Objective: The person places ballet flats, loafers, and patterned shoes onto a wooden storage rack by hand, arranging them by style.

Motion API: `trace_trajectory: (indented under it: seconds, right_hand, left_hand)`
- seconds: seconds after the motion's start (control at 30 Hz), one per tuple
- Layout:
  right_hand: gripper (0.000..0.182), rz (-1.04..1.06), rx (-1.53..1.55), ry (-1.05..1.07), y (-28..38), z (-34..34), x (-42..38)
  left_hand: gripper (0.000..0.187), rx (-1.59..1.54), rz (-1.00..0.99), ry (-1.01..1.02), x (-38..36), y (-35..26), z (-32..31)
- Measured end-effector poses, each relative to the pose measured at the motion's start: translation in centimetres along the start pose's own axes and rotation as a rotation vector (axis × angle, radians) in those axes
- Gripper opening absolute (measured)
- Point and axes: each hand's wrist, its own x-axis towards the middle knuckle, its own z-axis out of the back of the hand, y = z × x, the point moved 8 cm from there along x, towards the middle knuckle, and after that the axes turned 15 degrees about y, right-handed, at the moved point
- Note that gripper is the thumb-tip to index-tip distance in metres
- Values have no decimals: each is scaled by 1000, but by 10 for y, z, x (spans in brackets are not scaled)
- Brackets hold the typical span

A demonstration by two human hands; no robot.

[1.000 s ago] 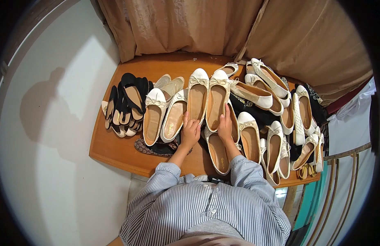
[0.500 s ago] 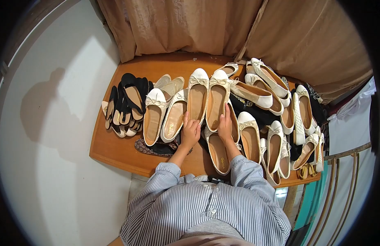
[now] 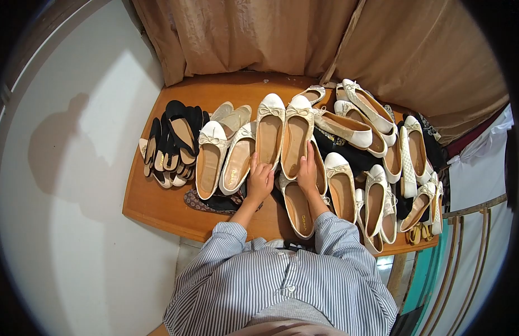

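Note:
Two white ballet flats with bows stand side by side, toes pointing away from me. My left hand [image 3: 261, 178] grips the heel end of the left ballet flat [image 3: 270, 126], its thumb along the side. The heel of the right ballet flat [image 3: 296, 129] is in my right hand [image 3: 307, 175], thumb pointing up along the edge. Just left of them lies another pair, a white flat [image 3: 212, 157] and a cream flat [image 3: 238, 157]. Below my right hand is a white flat [image 3: 298, 207] with gold lettering on its insole, partly covered by the held pair.
Many white flats [image 3: 373, 196] crowd the right side of the wooden table [image 3: 153, 207]. Black shoes [image 3: 181, 131] are stacked at its left end. A patterned dark shoe [image 3: 209, 201] lies near the front edge. Brown curtains [image 3: 254, 39] hang behind, and a white wall [image 3: 75, 185] is at left.

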Motion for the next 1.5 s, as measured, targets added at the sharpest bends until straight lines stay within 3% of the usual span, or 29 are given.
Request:
trace_trajectory:
  seconds: [1.5]
  right_hand:
    - [50, -9, -9, 4, -5, -2, 1]
  left_hand:
    - [24, 46, 26, 23, -1, 3, -2]
